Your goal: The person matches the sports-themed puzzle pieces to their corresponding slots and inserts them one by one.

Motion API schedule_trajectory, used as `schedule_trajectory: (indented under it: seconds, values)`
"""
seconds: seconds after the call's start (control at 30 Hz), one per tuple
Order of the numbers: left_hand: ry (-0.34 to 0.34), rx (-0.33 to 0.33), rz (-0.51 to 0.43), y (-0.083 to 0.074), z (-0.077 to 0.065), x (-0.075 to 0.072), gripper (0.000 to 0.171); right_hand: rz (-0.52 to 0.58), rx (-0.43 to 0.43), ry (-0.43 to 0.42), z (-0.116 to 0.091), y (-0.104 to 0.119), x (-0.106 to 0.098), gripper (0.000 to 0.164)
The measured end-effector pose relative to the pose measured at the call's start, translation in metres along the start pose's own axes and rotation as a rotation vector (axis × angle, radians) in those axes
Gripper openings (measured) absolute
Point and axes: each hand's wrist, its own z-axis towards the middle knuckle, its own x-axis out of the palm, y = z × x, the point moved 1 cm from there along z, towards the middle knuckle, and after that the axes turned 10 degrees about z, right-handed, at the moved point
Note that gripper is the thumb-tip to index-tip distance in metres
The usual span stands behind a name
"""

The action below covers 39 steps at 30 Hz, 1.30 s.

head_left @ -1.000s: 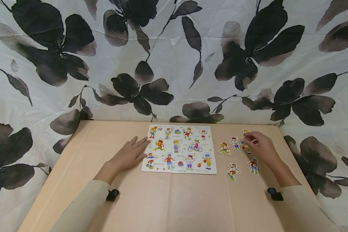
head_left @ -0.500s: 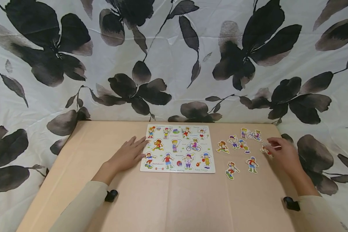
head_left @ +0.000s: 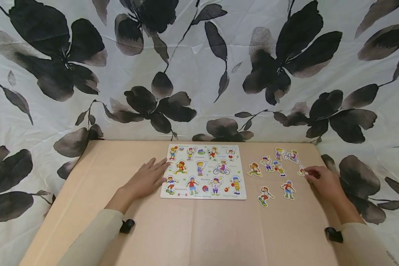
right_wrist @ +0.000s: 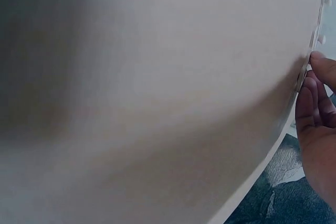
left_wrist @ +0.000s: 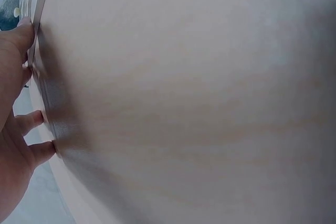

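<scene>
A white puzzle board printed with children playing sports lies flat on the table in the head view. My left hand rests at its left edge, fingers spread and fairly straight; the left wrist view shows the fingertips down on the table and at the board's side. On the right, my right hand pinches a small child-shaped puzzle piece between thumb and fingers, low over the table. Part of that piece is hidden by the fingertips.
Several cut-out puzzle pieces lie right of the board, among them a cyclist piece, a runner piece, a skateboarder piece and a red-shirted piece. A floral cloth hangs behind the table.
My right hand has moved right, away from the clustered pieces, to the small piece at the far right, and its fingers have shifted slightly left there. The left hand stays at the board.
</scene>
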Motion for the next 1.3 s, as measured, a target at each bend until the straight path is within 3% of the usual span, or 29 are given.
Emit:
schedule_trajectory:
  seconds: [0.3, 0.67, 1.0, 1.3]
  values:
    - [-0.005, 0.001, 0.016, 0.000, -0.001, 0.002, 0.066, 0.004, 0.023, 0.017, -0.001, 0.005, 0.000, 0.022]
    - [-0.003, 0.001, 0.014, 0.000, 0.001, 0.001, 0.065, 0.024, -0.009, 0.038, 0.009, 0.037, -0.001, 0.025]
    - [0.001, -0.004, 0.005, -0.002, -0.001, 0.002, 0.065, 0.048, -0.139, 0.018, 0.014, 0.077, 0.019, 0.017]
    - [-0.012, 0.000, 0.008, -0.001, -0.001, 0.000, 0.066, 0.096, -0.174, 0.081, 0.029, 0.111, 0.044, 0.016]
